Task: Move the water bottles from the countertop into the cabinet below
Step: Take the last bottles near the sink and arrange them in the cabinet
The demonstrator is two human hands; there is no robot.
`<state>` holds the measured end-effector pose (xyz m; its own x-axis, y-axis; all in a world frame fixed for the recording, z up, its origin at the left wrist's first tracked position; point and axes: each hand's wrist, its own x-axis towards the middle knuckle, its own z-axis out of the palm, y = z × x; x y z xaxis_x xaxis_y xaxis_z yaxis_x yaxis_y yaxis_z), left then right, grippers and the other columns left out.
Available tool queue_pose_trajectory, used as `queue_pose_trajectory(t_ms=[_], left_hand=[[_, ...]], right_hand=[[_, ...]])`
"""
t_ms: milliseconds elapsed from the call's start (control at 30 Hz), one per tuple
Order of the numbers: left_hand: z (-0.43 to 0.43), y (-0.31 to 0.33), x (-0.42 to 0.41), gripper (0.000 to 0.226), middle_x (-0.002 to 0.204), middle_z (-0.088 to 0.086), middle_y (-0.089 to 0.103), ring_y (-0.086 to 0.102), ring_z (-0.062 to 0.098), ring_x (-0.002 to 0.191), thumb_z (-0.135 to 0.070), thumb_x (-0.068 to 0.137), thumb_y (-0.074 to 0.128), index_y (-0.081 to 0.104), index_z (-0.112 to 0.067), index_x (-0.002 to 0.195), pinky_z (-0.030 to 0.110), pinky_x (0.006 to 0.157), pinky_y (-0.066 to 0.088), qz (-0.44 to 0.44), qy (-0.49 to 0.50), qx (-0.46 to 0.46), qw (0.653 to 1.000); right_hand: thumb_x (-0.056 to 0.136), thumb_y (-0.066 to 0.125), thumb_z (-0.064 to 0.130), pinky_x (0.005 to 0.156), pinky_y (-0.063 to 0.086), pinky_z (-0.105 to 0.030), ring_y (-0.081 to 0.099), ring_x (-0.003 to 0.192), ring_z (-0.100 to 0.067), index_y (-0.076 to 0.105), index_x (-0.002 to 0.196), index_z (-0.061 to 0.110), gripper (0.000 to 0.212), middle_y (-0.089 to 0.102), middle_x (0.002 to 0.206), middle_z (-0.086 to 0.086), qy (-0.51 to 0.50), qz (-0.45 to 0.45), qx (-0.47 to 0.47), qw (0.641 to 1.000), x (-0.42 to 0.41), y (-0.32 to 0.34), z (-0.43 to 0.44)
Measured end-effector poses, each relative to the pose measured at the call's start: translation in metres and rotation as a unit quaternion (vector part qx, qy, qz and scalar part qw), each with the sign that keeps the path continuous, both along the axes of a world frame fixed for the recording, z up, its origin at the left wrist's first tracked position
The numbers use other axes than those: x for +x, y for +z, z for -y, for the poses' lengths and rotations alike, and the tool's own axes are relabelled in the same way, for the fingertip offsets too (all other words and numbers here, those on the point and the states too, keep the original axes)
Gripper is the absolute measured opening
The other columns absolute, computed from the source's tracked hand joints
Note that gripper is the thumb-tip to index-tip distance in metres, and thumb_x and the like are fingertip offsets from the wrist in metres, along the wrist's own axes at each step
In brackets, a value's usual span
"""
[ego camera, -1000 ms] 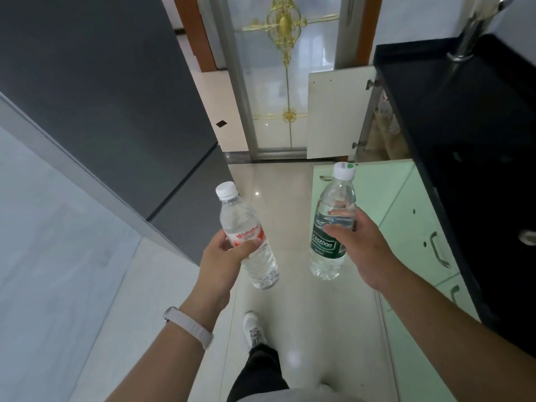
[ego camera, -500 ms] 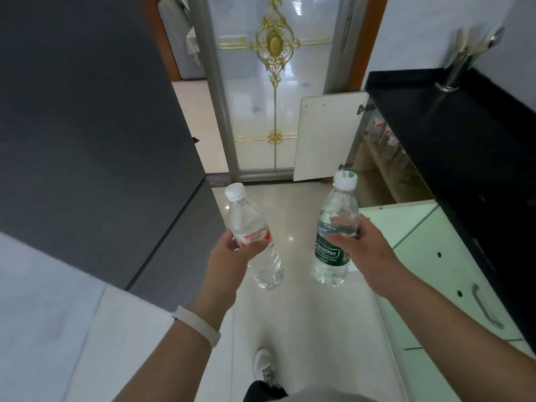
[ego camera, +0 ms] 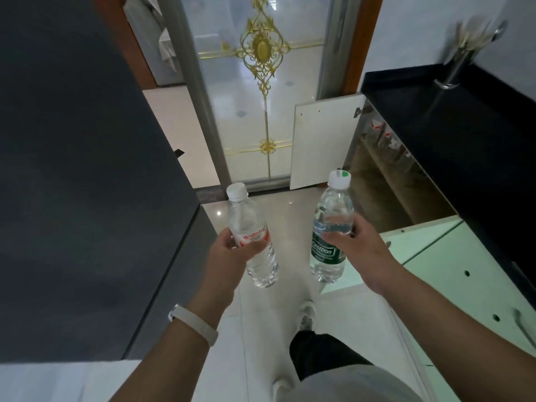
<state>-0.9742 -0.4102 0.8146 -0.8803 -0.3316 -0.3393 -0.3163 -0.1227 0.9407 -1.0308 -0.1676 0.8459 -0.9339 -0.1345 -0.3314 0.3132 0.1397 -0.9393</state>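
Note:
My left hand grips a clear water bottle with a red label, tilted slightly left, cap up. A water bottle with a green label is held upright in my right hand. Both bottles hang over the floor in front of me. Ahead on the right, the cabinet under the black countertop stands with its white door swung open. Several bottles with red labels show dimly inside it.
A dark grey appliance fills the left side. A glass door with gold ornament stands straight ahead. Pale green cabinet fronts with handles run along the right. A metal utensil holder sits on the countertop's far end. My leg and shoe are below.
I have walked forward toward the open cabinet, so it and the glass door look larger and nearer. Both hands keep their bottles, held at about the same height.

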Motion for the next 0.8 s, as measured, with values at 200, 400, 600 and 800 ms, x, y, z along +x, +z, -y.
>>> queue_pose_trajectory(t_ms=[200, 400, 600, 800], left_hand=[[0.011, -0.01, -0.085, 0.043, 0.104, 0.004, 0.077, 0.073, 0.027, 0.101, -0.008, 0.073, 0.087, 0.072, -0.017, 0.113, 0.035, 0.082, 0.055, 0.018, -0.012, -0.027, 0.999], [0.015, 0.003, -0.195, 0.041, 0.103, 0.002, 0.077, 0.074, 0.02, 0.095, -0.009, 0.077, 0.085, 0.07, -0.017, 0.115, 0.028, 0.077, 0.059, 0.022, -0.032, -0.06, 0.997], [0.008, 0.018, -0.298, 0.043, 0.106, 0.0, 0.076, 0.072, 0.016, 0.096, -0.013, 0.078, 0.084, 0.07, -0.02, 0.117, 0.031, 0.083, 0.054, 0.019, -0.067, -0.094, 0.993], [-0.029, 0.021, -0.377, 0.045, 0.105, -0.003, 0.076, 0.073, 0.015, 0.096, -0.012, 0.079, 0.084, 0.067, -0.024, 0.118, 0.028, 0.08, 0.055, 0.031, -0.143, -0.072, 0.987]], right_hand=[[0.083, 0.075, 0.011, 0.072, 0.049, -0.027, 0.066, 0.097, -0.013, 0.062, 0.107, 0.031, 0.034, 0.07, 0.104, 0.004, 0.008, 0.009, -0.03, 0.999, -0.084, -0.018, 0.019], [0.085, 0.072, 0.012, 0.075, 0.052, -0.029, 0.068, 0.096, -0.015, 0.063, 0.109, 0.033, 0.033, 0.072, 0.101, 0.004, -0.017, 0.04, -0.07, 0.997, -0.189, -0.033, 0.021], [0.085, 0.071, 0.01, 0.07, 0.05, -0.025, 0.067, 0.095, -0.012, 0.06, 0.11, 0.034, 0.036, 0.07, 0.103, 0.005, -0.046, 0.042, -0.084, 0.995, -0.273, -0.033, 0.008], [0.085, 0.072, 0.011, 0.066, 0.049, -0.02, 0.065, 0.092, -0.007, 0.06, 0.117, 0.027, 0.038, 0.068, 0.106, 0.006, -0.108, 0.023, -0.07, 0.991, -0.319, -0.021, -0.025]])
